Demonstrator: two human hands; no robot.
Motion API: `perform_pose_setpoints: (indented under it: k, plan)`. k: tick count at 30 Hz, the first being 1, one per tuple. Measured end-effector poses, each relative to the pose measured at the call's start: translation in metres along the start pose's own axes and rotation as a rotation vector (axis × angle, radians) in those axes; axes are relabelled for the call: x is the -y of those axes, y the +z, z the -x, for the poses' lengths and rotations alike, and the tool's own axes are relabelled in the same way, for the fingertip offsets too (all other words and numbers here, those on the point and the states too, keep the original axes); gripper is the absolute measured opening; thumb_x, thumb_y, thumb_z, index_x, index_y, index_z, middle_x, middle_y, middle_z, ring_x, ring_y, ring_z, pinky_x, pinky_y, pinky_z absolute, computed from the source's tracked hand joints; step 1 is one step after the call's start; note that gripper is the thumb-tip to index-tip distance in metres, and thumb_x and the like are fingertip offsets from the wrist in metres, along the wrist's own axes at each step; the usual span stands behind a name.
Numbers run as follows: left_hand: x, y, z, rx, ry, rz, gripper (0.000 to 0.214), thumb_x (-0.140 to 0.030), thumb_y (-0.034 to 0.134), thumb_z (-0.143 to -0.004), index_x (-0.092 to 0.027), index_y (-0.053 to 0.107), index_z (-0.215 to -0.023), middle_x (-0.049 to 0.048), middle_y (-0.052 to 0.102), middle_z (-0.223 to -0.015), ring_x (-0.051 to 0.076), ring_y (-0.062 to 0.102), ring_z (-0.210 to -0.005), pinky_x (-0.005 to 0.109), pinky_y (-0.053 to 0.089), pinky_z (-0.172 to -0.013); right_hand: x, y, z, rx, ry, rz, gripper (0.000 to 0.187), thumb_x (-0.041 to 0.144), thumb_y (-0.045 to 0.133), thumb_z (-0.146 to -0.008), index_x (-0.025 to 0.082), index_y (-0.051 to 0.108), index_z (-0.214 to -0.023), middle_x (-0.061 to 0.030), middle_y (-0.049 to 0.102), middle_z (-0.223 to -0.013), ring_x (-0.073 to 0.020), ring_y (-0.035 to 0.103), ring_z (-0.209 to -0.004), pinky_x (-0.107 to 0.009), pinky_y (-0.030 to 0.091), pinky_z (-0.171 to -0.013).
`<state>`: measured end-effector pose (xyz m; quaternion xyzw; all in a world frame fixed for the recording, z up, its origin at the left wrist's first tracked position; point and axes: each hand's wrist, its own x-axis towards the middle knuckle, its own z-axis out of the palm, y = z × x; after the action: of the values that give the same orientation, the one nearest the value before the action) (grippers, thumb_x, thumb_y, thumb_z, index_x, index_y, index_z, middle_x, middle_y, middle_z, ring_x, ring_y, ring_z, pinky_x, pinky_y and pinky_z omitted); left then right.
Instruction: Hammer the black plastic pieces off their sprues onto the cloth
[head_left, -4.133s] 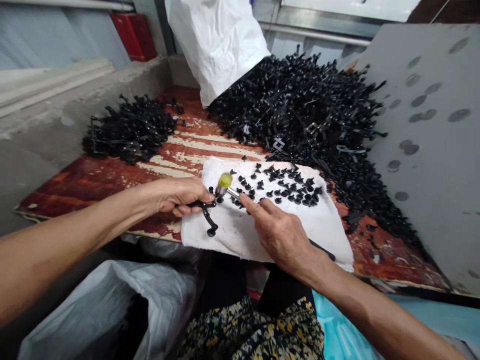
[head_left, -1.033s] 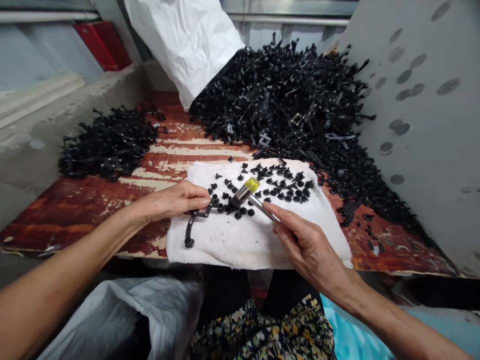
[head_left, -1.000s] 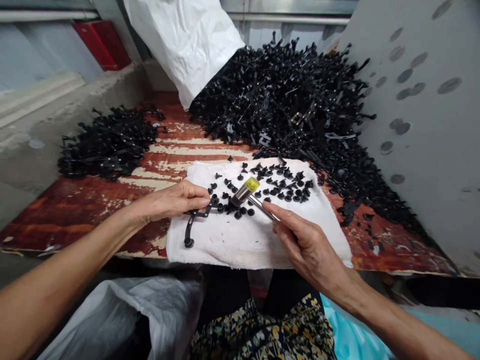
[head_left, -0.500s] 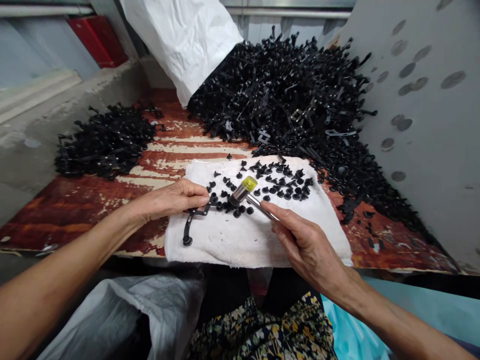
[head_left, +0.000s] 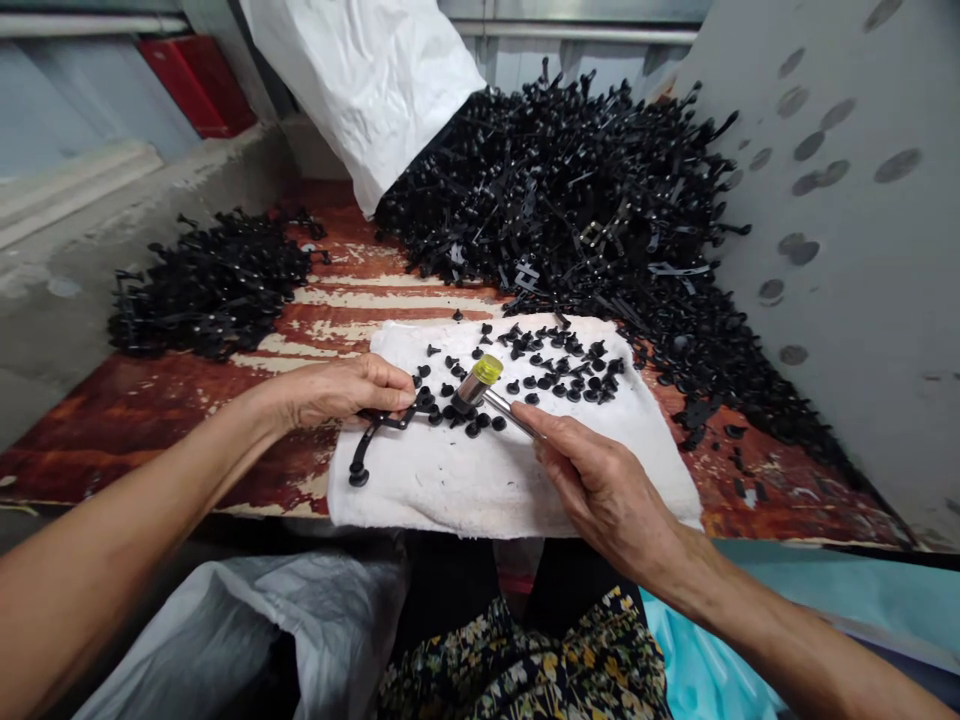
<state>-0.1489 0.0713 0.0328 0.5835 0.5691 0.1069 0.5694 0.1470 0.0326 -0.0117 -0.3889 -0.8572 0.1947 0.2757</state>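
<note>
My left hand (head_left: 341,390) pinches a thin black plastic part (head_left: 369,440) and holds it down on a white cloth (head_left: 465,480). My right hand (head_left: 600,490) is closed round the metal handle of a small hammer (head_left: 480,385) with a yellow and black head. The hammer head rests just above the end of the part, beside my left fingertips. Several small black studs (head_left: 555,365) lie scattered over the far half of the cloth.
A large heap of black parts (head_left: 585,210) fills the back right, spilling from a white sack (head_left: 367,80). A smaller heap (head_left: 210,285) lies at left. The worn red board (head_left: 150,410) is flanked by a grey panel (head_left: 847,260). An open bag (head_left: 240,640) sits below.
The hammer head has dropped slightly toward the part. The part's free end has swung a little to the left under my left hand.
</note>
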Motion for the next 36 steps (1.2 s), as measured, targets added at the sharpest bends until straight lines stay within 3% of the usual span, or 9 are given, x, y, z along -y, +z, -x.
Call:
perform_pose_setpoints:
  k: [5,9,12,16,22,28,36]
  plan:
    - [0.0,-0.005,-0.003,0.025,0.015,-0.038,0.036,-0.046,0.074,-0.066,-0.017,0.056,-0.055,-0.0025,0.043,-0.054,0.008,0.033,-0.05,0.022,0.025,-0.047,0.003,0.001,-0.009,0.013,-0.03,0.064,0.048,0.01,0.038,-0.095,0.017,0.058,-0.138,-0.009,0.071,-0.091,-0.0197,0.07,-0.08,-0.036,0.061,-0.073]
    - [-0.005,-0.008,-0.006,0.066,-0.018,-0.062,0.033,-0.041,0.076,-0.064,-0.017,0.056,-0.053,-0.0024,0.044,-0.054,0.008,0.034,-0.05,0.022,0.025,-0.047,0.013,0.003,-0.022,-0.02,-0.12,0.16,0.052,0.008,0.035,-0.093,0.013,0.056,-0.14,-0.0079,0.067,-0.087,-0.0177,0.064,-0.07,-0.032,0.059,-0.063]
    - [-0.006,-0.009,-0.008,0.07,-0.044,-0.027,0.032,-0.04,0.077,-0.062,-0.017,0.057,-0.054,-0.0024,0.045,-0.054,0.008,0.034,-0.049,0.022,0.026,-0.047,0.018,0.006,-0.031,-0.032,-0.16,0.274,0.055,0.007,0.035,-0.092,0.016,0.055,-0.143,-0.0051,0.063,-0.082,-0.015,0.057,-0.064,-0.026,0.054,-0.056]
    - [-0.004,-0.009,-0.007,0.08,-0.031,-0.015,0.032,-0.041,0.077,-0.062,-0.016,0.058,-0.054,-0.002,0.047,-0.054,0.009,0.036,-0.049,0.022,0.028,-0.048,0.02,0.007,-0.036,0.049,-0.156,0.446,0.06,0.002,0.039,-0.087,0.019,0.057,-0.142,-0.0044,0.062,-0.08,-0.0144,0.055,-0.06,-0.023,0.047,-0.05]
    - [0.002,-0.009,-0.01,0.08,0.023,-0.035,0.032,-0.039,0.076,-0.065,-0.017,0.056,-0.052,-0.0028,0.044,-0.051,0.008,0.034,-0.047,0.022,0.025,-0.045,0.025,0.006,-0.032,-0.091,-0.247,0.451,0.056,0.002,0.033,-0.093,0.015,0.057,-0.141,-0.0051,0.062,-0.08,-0.015,0.057,-0.064,-0.024,0.048,-0.054]
    - [0.006,-0.01,-0.011,0.099,0.02,0.02,0.031,-0.04,0.078,-0.064,-0.015,0.06,-0.061,-0.0036,0.047,-0.057,0.008,0.038,-0.051,0.02,0.029,-0.047,0.029,0.008,-0.037,0.105,-0.201,0.637,0.063,0.002,0.043,-0.084,0.02,0.057,-0.143,-0.0039,0.061,-0.077,-0.0149,0.052,-0.058,-0.024,0.04,-0.047]
    - [0.008,-0.006,0.0,0.113,-0.008,0.011,0.034,-0.041,0.074,-0.072,-0.016,0.054,-0.059,-0.0034,0.046,-0.053,0.006,0.032,-0.045,0.02,0.022,-0.041,0.026,0.006,-0.037,0.06,-0.206,0.558,0.061,0.001,0.042,-0.084,0.019,0.059,-0.14,-0.0041,0.062,-0.078,-0.014,0.052,-0.056,-0.024,0.038,-0.046]
